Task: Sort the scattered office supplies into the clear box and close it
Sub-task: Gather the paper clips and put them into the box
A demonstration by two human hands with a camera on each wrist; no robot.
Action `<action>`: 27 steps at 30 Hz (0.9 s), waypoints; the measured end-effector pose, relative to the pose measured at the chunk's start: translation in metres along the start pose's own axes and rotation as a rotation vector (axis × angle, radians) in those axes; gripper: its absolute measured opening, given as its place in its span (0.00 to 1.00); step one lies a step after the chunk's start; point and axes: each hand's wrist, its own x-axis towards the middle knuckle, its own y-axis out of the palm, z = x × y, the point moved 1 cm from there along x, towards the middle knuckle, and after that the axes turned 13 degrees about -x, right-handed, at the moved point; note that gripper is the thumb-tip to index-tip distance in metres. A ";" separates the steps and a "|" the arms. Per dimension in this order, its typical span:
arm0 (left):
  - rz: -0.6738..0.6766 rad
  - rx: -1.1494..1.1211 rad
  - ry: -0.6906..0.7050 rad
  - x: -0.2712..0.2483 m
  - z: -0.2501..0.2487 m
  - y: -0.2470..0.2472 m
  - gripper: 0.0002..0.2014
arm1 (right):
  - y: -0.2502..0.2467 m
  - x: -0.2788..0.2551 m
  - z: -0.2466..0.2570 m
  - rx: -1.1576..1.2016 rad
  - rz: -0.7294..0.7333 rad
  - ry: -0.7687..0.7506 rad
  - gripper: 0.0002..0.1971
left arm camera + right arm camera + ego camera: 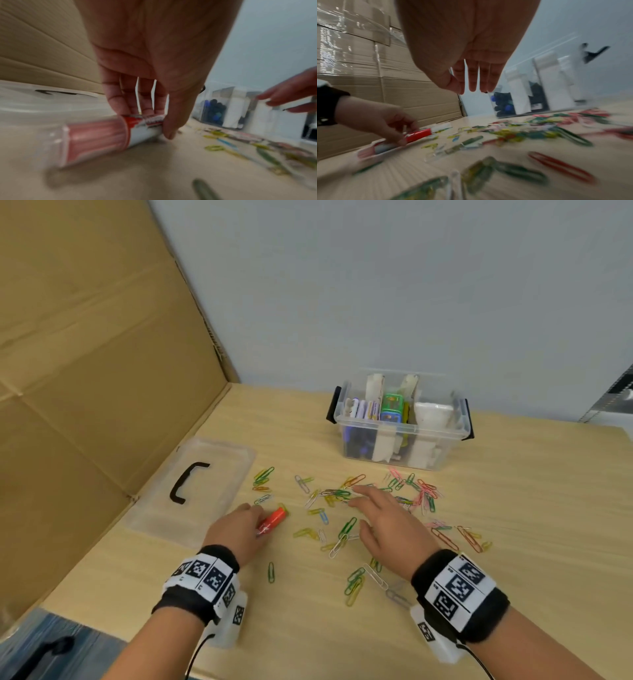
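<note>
Nearest, on the tabletop (513, 594), the left hand (236, 530) has its grip closed around a red glue stick (272, 521) lying flat, while the right hand (383, 523) hovers with straight, slightly spread fingers over scattered paper clips (346, 527), holding nothing. To do this step well, the left hand should probably lift the glue stick straight up, clear of the clips. Farther back the clear box (400, 422) stands open and partly filled, its lid (195, 487) lying flat at the left.

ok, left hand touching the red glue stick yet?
Touching. The left wrist view shows the left hand with fingertips and thumb curled round the red glue stick, which lies on the table.
</note>
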 end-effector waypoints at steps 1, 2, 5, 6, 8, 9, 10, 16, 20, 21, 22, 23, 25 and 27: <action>-0.001 -0.043 0.072 0.000 -0.008 -0.004 0.15 | -0.003 0.005 0.006 0.021 0.010 -0.011 0.22; -0.005 -0.099 0.165 0.000 -0.018 -0.007 0.14 | -0.005 0.011 0.012 0.037 0.024 -0.026 0.23; -0.029 -0.240 0.444 -0.003 -0.050 -0.018 0.14 | -0.010 0.027 0.032 0.079 0.150 -0.044 0.24; -0.035 -0.262 0.498 -0.002 -0.057 -0.020 0.14 | -0.013 0.031 0.036 0.109 0.184 -0.035 0.22; -0.062 -0.325 0.555 0.002 -0.063 -0.025 0.16 | -0.027 0.040 0.036 0.179 0.169 -0.019 0.16; -0.087 -0.384 0.578 0.004 -0.063 -0.028 0.18 | -0.036 0.044 0.032 0.193 0.131 -0.006 0.15; -0.126 -0.437 0.598 0.006 -0.060 -0.030 0.21 | -0.047 0.049 0.026 0.168 0.080 0.018 0.15; -0.295 -0.339 0.424 0.021 -0.015 -0.039 0.26 | -0.105 0.098 -0.009 -0.143 -0.333 0.313 0.13; -0.142 -0.251 0.238 0.023 0.019 -0.033 0.20 | -0.093 0.138 -0.035 -0.324 -0.233 0.494 0.17; -0.087 -0.246 0.198 0.022 0.025 -0.029 0.19 | -0.084 0.144 -0.035 -0.376 -0.123 0.479 0.18; -0.034 -0.255 0.162 0.019 0.029 -0.024 0.20 | -0.076 0.148 -0.033 -0.409 -0.044 0.459 0.20; 0.019 -0.268 0.136 0.017 0.033 -0.018 0.22 | -0.069 0.148 -0.030 -0.405 -0.048 0.444 0.21; 0.112 -0.283 0.125 0.011 0.037 -0.006 0.29 | -0.059 0.135 -0.020 -0.325 -0.210 0.430 0.21; 0.199 -0.304 0.119 0.005 0.037 0.004 0.31 | -0.050 0.109 -0.015 -0.268 -0.369 0.417 0.18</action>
